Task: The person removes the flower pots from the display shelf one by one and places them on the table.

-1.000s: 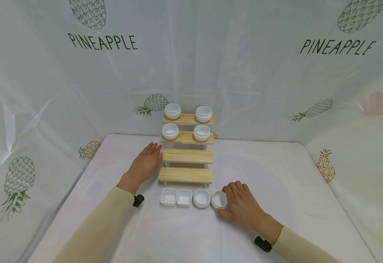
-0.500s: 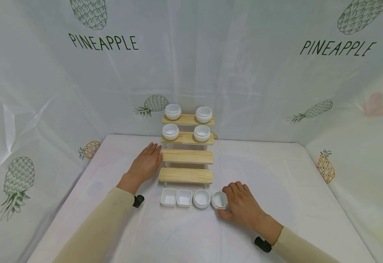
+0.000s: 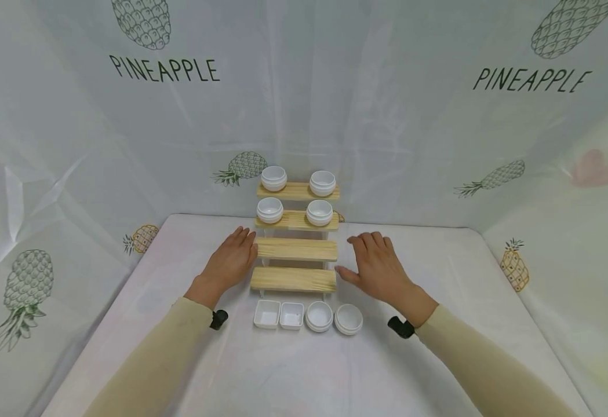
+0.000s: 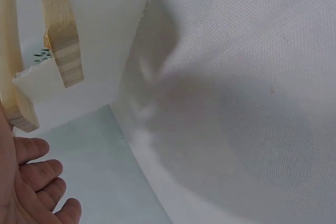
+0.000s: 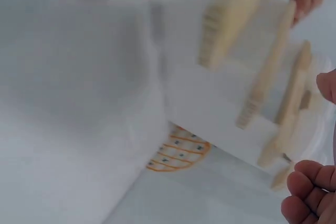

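In the head view a wooden tiered stand (image 3: 296,249) stands in the middle of the table. Two white round bowls sit on its top shelf, among them a left bowl (image 3: 274,178); a second pair, with its own left bowl (image 3: 269,210), sits one shelf lower. The lower two shelves are bare. My left hand (image 3: 230,258) rests by the stand's left side, fingertips at the third shelf's end. Off the right side hovers my right hand (image 3: 379,266), holding nothing, thumb apart from the fingers. The right wrist view shows its fingers (image 5: 302,192) beside the blurred shelf ends.
Before the stand, a row holds a larger square dish (image 3: 267,313), a smaller square dish (image 3: 291,315), a round bowl (image 3: 319,316) and another round bowl (image 3: 348,319), all white. A pineapple-print sheet (image 3: 413,116) hangs behind the table (image 3: 304,376).
My right hand has let go of the rightmost round bowl in the front row and moved away from me, up beside the stand's right side. My left hand stays put.
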Motion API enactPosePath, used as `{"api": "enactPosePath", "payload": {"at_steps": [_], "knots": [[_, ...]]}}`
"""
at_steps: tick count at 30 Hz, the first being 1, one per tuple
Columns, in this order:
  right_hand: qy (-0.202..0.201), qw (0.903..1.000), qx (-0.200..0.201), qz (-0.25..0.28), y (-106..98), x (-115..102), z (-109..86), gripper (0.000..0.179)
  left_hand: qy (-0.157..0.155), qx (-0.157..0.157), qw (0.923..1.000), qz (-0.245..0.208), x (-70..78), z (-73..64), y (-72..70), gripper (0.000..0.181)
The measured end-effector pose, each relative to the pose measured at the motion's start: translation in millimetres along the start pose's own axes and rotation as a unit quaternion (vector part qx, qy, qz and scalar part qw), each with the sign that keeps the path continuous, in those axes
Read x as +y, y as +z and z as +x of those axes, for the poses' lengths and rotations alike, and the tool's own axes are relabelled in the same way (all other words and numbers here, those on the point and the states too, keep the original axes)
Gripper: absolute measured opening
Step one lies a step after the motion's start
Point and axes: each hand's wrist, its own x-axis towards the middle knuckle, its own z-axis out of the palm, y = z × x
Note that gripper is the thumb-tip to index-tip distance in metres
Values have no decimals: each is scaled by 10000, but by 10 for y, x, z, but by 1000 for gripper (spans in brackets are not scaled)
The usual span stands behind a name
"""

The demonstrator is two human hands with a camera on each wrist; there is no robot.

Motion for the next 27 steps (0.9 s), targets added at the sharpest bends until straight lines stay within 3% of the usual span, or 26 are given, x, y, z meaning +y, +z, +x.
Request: {"api": "enactPosePath", "payload": {"at_steps": [7,12,21,27], "knots": [[242,9996,173,-9,-74,26,631,71,-11,11,10000,33,-25,9,24,58],[373,9991,186,-39,-34,-17,920,70,-42,-2,10000,12,-40,21,55,58],[973,9938,-520,-102,15,-70,1113,68,-57,-146,9999,-45,-31,21,46,59],[1143,9910,-699,-7,10,-91,1149,68,-14,-36,10000,-63,-30,16,29,59]]}}
